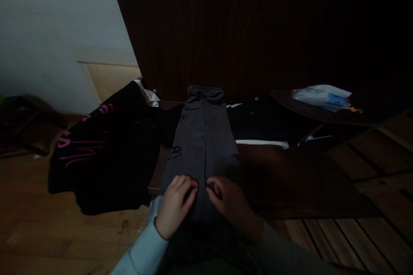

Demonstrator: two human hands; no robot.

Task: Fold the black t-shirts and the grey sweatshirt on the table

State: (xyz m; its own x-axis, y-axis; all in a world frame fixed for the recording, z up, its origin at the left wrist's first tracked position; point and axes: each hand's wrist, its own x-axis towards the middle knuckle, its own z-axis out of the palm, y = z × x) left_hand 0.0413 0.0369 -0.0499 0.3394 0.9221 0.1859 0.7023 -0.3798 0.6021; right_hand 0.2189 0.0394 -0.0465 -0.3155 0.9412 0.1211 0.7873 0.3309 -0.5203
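A long grey garment [193, 137] with black lettering lies in front of me, its two halves side by side along a central line. Its far end has a bunched band, and I cannot tell what kind of garment it is. My left hand [177, 200] is closed in a pinch on the cloth just left of the central line. On the other side, my right hand [227, 200] pinches a bit of the grey cloth between thumb and fingers. The near end of the garment fades into shadow below my hands.
A black garment with pink lettering [106, 159] drapes over the left side of the dark wooden surface [290, 184]. Another black garment [258, 122] with white trim lies behind at right. A plastic packet [322, 96] rests on a dark rounded surface. A dark panel [226, 30] stands behind.
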